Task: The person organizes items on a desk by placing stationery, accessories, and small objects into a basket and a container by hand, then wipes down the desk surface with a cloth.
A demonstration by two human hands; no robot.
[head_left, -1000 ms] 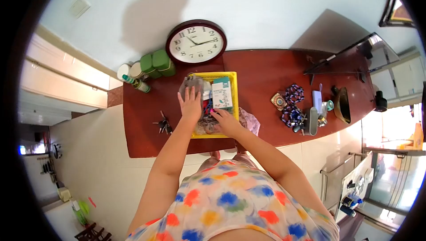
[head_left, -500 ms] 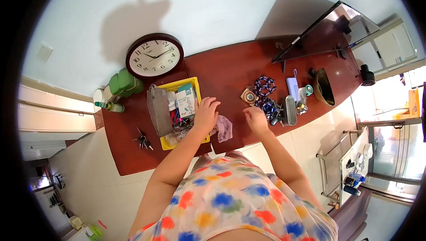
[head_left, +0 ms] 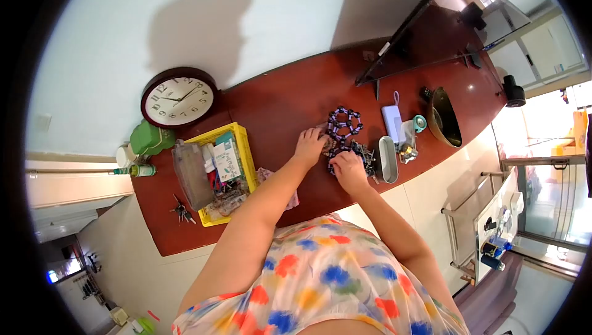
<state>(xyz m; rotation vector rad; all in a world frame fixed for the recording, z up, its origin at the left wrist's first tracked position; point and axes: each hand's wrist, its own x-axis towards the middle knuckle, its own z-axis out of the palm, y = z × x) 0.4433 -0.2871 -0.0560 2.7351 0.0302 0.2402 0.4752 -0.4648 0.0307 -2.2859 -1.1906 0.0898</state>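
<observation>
My left hand [head_left: 310,145] has its fingers stretched out at the edge of a small patterned square [head_left: 329,145], which they partly cover. Close to its right, my right hand [head_left: 349,170] is bent down over a pile of dark and silvery small pieces [head_left: 365,155]. Its fingers are curled, and what lies between them is hidden. Just behind both hands sits a lattice of purple rods and black balls [head_left: 344,123]. An oval grey tin [head_left: 387,160] stands to the right of the pile.
A yellow basket [head_left: 245,153] of boxes and packets stands left, with a pinkish cloth [head_left: 291,198] beside it. Keys [head_left: 182,212] lie near the left edge. Rightward are a lilac power bank [head_left: 391,122], teal tape roll [head_left: 419,123], bronze bowl [head_left: 445,119] and a screen [head_left: 431,33].
My left hand has gone from the basket's edge rightward to the patterned square. My right hand has moved onto the pile of small pieces. The view has shifted to the right.
</observation>
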